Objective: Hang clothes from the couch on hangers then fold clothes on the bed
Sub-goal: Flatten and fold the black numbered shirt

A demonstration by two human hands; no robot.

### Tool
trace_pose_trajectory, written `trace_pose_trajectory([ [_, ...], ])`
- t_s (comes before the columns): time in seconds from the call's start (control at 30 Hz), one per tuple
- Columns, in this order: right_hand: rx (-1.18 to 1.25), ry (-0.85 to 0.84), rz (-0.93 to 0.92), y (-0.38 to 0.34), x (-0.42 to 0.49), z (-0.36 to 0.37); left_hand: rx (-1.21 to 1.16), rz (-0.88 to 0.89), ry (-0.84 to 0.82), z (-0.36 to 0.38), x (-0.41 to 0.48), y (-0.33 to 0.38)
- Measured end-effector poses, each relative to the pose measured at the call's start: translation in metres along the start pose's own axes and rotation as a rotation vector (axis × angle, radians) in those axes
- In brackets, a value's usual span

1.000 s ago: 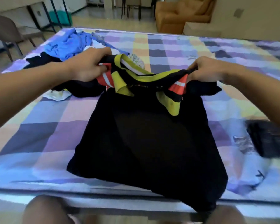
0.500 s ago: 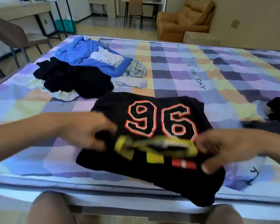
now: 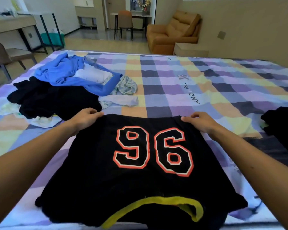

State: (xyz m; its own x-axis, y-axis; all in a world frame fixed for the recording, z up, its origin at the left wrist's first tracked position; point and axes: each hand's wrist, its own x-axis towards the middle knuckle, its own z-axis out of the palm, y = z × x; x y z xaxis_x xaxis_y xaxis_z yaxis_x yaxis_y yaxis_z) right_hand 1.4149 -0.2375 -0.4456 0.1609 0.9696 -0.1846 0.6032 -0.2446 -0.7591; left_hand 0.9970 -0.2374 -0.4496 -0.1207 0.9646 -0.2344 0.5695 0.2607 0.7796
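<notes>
Just now your left hand (image 3: 87, 119) and right hand (image 3: 202, 122) left the yellow collar (image 3: 156, 200) and pinched the far corners of the black jersey (image 3: 93, 180), folded flat mid-frame on the bed (image 3: 173, 90); another fold looked due.

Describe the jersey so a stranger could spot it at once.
Find the checkered bed. At its near edge, gripped at its far corners by the left hand and right hand, lies a black jersey. Unlike the black heap to its left, it bears an orange-outlined 96 and a yellow collar.
</notes>
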Motion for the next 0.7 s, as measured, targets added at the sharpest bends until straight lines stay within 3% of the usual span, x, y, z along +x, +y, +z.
trace_pose_trajectory([
  [0.1,0.024,-0.001,-0.011,-0.003,0.003,-0.003,0.002,-0.055,-0.055,-0.004,0.009,0.0],
  [0.2,0.238,0.026,0.047,-0.002,0.007,-0.013,-0.01,-0.04,-0.051,-0.006,0.013,-0.001],
  [0.3,0.337,0.254,0.098,0.013,0.018,-0.025,-0.023,-0.016,0.011,-0.002,0.016,-0.005],
  [0.4,0.233,0.398,0.163,0.034,0.025,-0.036,-0.043,-0.022,0.035,0.003,0.017,-0.008],
  [0.47,0.128,0.364,0.181,0.041,0.027,-0.037,-0.041,-0.019,0.053,0.007,0.018,-0.008],
  [0.57,0.086,0.279,0.044,0.037,0.03,-0.028,-0.055,0.001,0.082,0.011,0.016,-0.004],
  [0.7,0.055,-0.105,0.03,0.016,0.019,-0.017,-0.068,0.114,0.044,0.01,0.005,-0.002],
])
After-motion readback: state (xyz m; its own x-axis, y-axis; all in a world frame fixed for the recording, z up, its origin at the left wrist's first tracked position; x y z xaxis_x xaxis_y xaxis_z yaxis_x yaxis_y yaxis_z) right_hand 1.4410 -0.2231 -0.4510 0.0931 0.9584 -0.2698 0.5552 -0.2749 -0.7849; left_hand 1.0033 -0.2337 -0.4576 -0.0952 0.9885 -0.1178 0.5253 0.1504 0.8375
